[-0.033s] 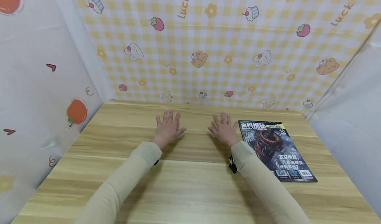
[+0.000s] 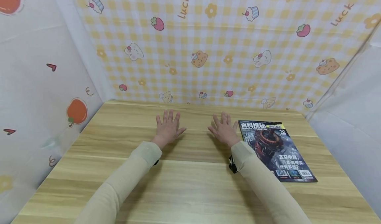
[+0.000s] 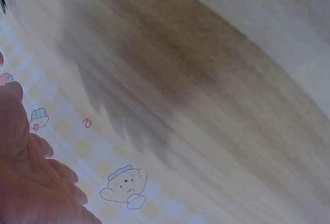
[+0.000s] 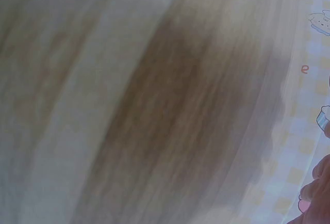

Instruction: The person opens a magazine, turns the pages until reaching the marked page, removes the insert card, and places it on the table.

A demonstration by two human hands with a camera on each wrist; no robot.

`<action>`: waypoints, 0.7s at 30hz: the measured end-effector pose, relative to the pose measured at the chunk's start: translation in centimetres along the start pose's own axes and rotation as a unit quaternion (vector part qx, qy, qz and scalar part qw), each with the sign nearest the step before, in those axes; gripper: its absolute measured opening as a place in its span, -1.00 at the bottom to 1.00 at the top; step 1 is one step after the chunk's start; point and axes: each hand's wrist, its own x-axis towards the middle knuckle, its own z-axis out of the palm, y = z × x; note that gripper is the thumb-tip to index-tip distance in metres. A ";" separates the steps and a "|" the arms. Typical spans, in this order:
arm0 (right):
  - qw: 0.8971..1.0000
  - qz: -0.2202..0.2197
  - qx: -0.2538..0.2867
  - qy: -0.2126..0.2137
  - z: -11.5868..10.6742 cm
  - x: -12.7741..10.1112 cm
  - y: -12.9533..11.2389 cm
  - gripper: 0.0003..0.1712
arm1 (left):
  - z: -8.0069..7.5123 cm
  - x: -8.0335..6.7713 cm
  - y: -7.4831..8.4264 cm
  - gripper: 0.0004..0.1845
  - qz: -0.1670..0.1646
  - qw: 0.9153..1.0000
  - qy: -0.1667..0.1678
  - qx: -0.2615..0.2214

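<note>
Both hands empty: left hand and right hand have bare fingers spread apart, clamped on nothing. Glossy dark-blue rectangular paper magazine lies flat at the right of the pale striped wood-grain table, just beside the right hand, its lower left side behind the cream cloth right sleeve in the head view.

Risks, my guess: a pinch at the edge could catch only the cover and crease it, since the thing is thin and lies flat. A sideways push might slide it instead of lifting it (paper on smooth-looking board). The sleeve, or the small black object at the right cuff, could snag or drag the near corner if that arm swings right. Gripped at one end, it'd probably sag and fan open.

Hard to see: whether palms touch wood or hover; shadows suggest a gap, can't confirm. The magazine's thickness doesn't show, and its small cover print is unreadable. Both wrist views have blurry wood, hands cut off at the frame edge, no magazine. Black bit by the left cuff is mostly hidden.
</note>
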 end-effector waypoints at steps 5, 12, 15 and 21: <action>1.000 -0.003 -0.002 0.000 -0.1 -0.1 -0.1 -0.23 | 0.0 -0.2 -0.1 -0.18 0.000 1.000 0.000 0.002; 1.000 -0.008 -0.002 0.000 -0.2 -0.5 0.2 -0.23 | 0.3 -0.3 -0.1 -0.18 0.003 1.000 -0.007 0.008; 1.000 -0.016 0.001 -0.003 -0.5 -0.9 0.3 -0.22 | 0.2 -0.4 -0.1 -0.18 0.007 1.000 -0.009 -0.002; 0.999 -0.040 0.023 0.014 -1.7 -2.3 1.2 -0.24 | 0.6 -0.5 -0.1 -0.18 0.006 1.000 -0.009 -0.029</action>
